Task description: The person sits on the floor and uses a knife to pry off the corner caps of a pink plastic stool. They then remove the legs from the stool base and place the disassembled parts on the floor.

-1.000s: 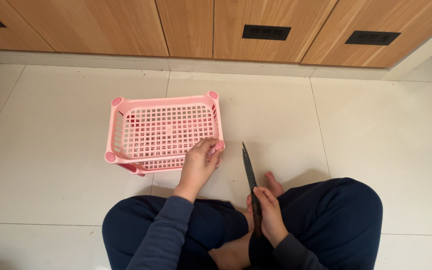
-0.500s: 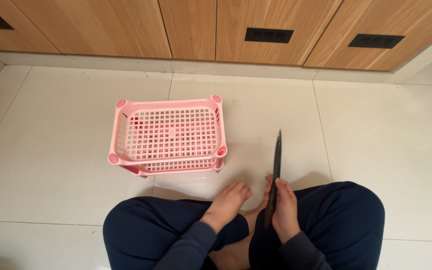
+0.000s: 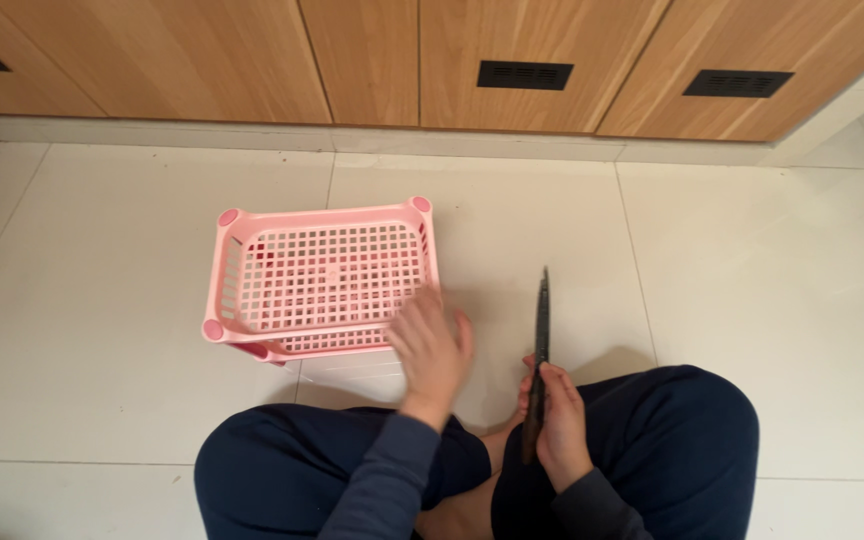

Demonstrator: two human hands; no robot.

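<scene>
I sit cross-legged on a white tiled floor. A pink plastic lattice basket (image 3: 317,275) stands in front of my knees, stacked on another pink tier. My left hand (image 3: 434,350) hovers blurred at the basket's near right corner, fingers spread, holding nothing. My right hand (image 3: 559,420) grips the handle of a long dark knife (image 3: 540,330), blade pointing away from me, to the right of the basket.
Wooden cabinet doors (image 3: 372,55) with dark vent slots run along the far wall above a pale plinth. My dark blue trouser legs (image 3: 672,440) and bare feet fill the bottom of the view. Floor tiles (image 3: 772,260) spread to the left and right.
My left hand left the basket's near right corner, dropped to my lap, and now rises back toward that corner. The knife swung from tilted left to nearly straight ahead.
</scene>
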